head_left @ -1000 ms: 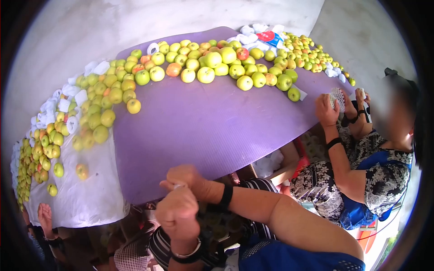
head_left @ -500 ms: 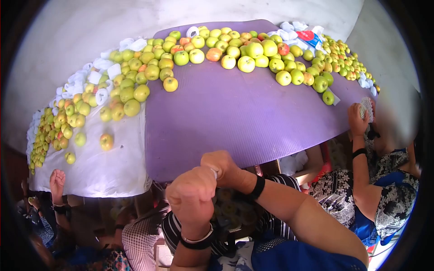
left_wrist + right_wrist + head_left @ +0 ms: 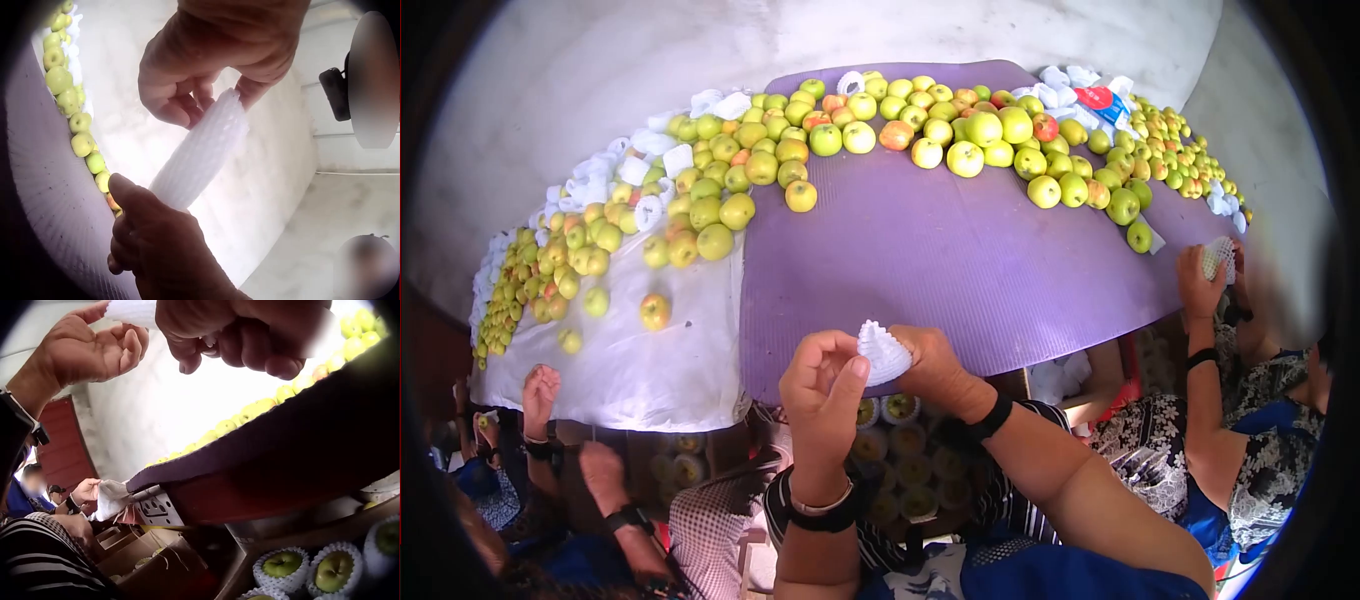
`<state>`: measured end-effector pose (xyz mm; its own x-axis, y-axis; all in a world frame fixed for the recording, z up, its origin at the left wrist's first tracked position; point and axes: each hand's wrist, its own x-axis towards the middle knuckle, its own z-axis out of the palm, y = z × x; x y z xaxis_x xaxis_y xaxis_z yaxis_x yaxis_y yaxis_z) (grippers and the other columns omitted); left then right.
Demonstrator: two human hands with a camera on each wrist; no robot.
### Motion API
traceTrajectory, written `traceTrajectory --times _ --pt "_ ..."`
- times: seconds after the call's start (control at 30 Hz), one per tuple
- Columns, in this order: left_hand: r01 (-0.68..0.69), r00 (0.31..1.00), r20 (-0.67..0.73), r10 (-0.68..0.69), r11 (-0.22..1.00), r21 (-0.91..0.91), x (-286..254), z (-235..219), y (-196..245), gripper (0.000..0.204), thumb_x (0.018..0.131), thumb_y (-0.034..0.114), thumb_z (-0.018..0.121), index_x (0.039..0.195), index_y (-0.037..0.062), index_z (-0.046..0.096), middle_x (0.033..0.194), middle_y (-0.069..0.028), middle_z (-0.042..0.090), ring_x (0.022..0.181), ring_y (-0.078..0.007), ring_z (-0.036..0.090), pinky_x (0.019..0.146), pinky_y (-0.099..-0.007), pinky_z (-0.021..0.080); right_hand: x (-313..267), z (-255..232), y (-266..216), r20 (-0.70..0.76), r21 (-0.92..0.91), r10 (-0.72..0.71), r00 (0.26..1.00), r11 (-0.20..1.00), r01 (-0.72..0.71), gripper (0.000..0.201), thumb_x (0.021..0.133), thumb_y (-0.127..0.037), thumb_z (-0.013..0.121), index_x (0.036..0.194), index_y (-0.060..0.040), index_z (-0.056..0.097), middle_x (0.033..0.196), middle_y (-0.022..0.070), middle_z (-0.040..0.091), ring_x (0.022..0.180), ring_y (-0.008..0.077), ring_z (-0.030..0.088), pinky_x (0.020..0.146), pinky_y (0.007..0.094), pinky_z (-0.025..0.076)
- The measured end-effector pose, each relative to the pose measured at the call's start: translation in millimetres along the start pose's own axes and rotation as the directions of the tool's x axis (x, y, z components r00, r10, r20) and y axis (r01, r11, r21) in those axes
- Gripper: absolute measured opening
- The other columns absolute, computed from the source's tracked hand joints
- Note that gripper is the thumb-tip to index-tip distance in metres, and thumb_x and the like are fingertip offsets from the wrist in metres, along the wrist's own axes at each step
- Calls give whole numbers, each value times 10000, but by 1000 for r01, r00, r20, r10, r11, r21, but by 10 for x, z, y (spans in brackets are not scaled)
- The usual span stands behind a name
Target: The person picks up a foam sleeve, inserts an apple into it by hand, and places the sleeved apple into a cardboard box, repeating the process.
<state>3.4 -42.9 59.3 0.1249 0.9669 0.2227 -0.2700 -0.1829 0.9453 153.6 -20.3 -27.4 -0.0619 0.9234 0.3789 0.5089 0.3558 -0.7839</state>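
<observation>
In the head view a white foam fruit net [image 3: 882, 355] is stretched between both hands above the table's near edge. My left hand [image 3: 820, 385] pinches one end of it between thumb and fingers. The right hand [image 3: 940, 370] grips the other end, its fingers curled. The left wrist view shows the foam net [image 3: 203, 156] flattened and slanting, the left hand [image 3: 219, 56] at its upper end and the right hand [image 3: 165, 240] at its lower end. Below the hands, apples in foam nets [image 3: 334, 572] sit in a box, plain in the right wrist view.
Loose green-yellow apples [image 3: 985, 127] line the back of the purple mat [image 3: 880, 260] and spread over a white cloth [image 3: 690, 360] at left. White foam nets [image 3: 590, 185] lie among them. Another person [image 3: 1200, 290] works at right; other hands [image 3: 540, 395] show at left.
My hands were close together in fists, with little of the net showing. They have since drawn apart slightly and turned, and the white foam net shows between them. The head view has shifted.
</observation>
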Motion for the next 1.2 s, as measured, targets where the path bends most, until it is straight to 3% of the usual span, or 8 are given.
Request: traceTrajectory --times 0.33,0.5,0.6,0.67,0.73,0.93,1.13,1.2 --pt "69 998 -2 -69 981 179 52 -77 -183 193 770 -56 570 959 -29 548 863 -56 585 796 -110 570 698 -242 467 18 -51 128 -39 -271 -177 983 949 160 131 740 -171 577 694 -82 493 639 115 558 596 354 572 509 431 458" --pt "105 982 -162 -96 993 47 72 -144 -294 93 805 -25 541 896 -27 562 830 -57 605 753 -105 571 694 -243 467 59 -333 -153 92 -6 26 995 1000 -26 525 656 -262 744 1063 -16 522 1007 209 565 994 359 540 857 418 439" --pt "65 967 -248 -59 998 15 122 -235 -391 61 830 -3 521 873 -24 558 834 -63 612 739 -109 574 706 -244 466 150 -653 -70 -60 98 95 994 991 -89 579 681 -263 731 1144 -5 497 1086 220 549 1072 377 496 915 414 409" --pt "78 959 -276 -65 996 34 135 -289 -458 58 838 4 519 870 -25 558 836 -65 612 741 -113 578 707 -246 468 337 -906 73 -190 52 341 921 940 -337 622 692 -257 726 1192 -1 458 1141 224 511 1090 376 475 940 413 389" --pt "65 937 -343 -65 998 -10 155 -337 -499 77 804 -54 524 857 -20 568 806 -47 607 718 -99 566 682 -232 459 516 -1094 602 -334 -438 115 936 860 -262 646 691 -244 722 1217 -6 432 1189 231 469 1096 388 456 940 420 387" --pt "72 936 -344 -77 997 -28 163 -391 -517 53 843 6 506 860 -14 551 842 -70 615 758 -129 592 720 -262 475 859 -1736 1277 -469 -730 24 883 552 -403 777 672 -241 732 1317 -48 344 1342 210 336 1212 377 345 982 443 350" --pt "65 943 -320 -87 995 -81 167 -470 -544 58 835 -4 503 867 -13 551 855 -66 613 771 -125 587 733 -260 467 1000 -2026 1381 -437 -680 243 866 540 -495 732 662 -313 722 1283 -93 404 1324 142 391 1225 315 360 999 448 330" --pt "66 943 -321 -85 995 -69 171 -447 -514 62 834 -7 500 869 -14 550 855 -65 612 772 -124 585 738 -262 464 1037 -2089 1357 -541 -526 318 778 594 -609 635 649 -330 727 1188 -87 492 1240 134 463 1183 294 410 991 445 336"
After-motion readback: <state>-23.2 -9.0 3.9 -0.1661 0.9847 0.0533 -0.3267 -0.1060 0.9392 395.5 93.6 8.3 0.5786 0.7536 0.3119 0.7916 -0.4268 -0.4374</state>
